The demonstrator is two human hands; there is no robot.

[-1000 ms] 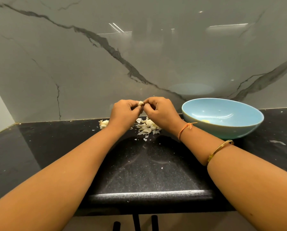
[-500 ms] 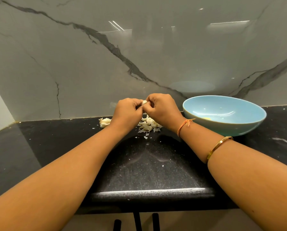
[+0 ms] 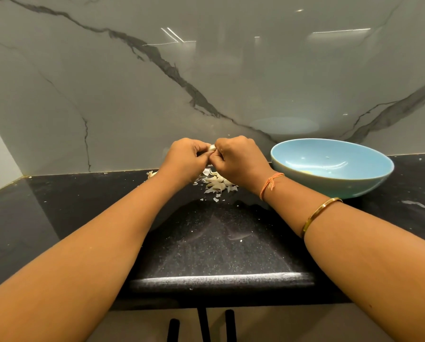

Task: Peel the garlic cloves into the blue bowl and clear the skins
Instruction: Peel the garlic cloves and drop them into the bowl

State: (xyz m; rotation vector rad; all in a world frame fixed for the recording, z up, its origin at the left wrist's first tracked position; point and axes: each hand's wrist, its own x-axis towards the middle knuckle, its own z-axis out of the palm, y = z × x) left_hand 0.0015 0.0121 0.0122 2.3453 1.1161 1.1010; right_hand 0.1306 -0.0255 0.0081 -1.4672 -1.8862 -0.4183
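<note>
My left hand (image 3: 185, 159) and my right hand (image 3: 241, 161) meet knuckle to knuckle above the black counter, both pinching one small pale garlic clove (image 3: 212, 148) between their fingertips. Most of the clove is hidden by the fingers. Under the hands lies a pile of whitish garlic skins (image 3: 217, 183). A further bit of garlic or skin (image 3: 151, 174) peeks out left of my left wrist. The blue bowl (image 3: 329, 186) stands to the right of my right hand, with a pale peeled clove (image 3: 306, 172) in its bottom.
The black speckled counter (image 3: 218, 243) ends at a front edge near me, with dark handles (image 3: 201, 324) below it. A glossy grey marble wall (image 3: 206, 82) rises right behind the hands and bowl. A wet smear (image 3: 413, 203) lies at the right.
Both hands have risen slightly and stayed together on the clove, fingers working at it. The bowl and skin pile have not moved.
</note>
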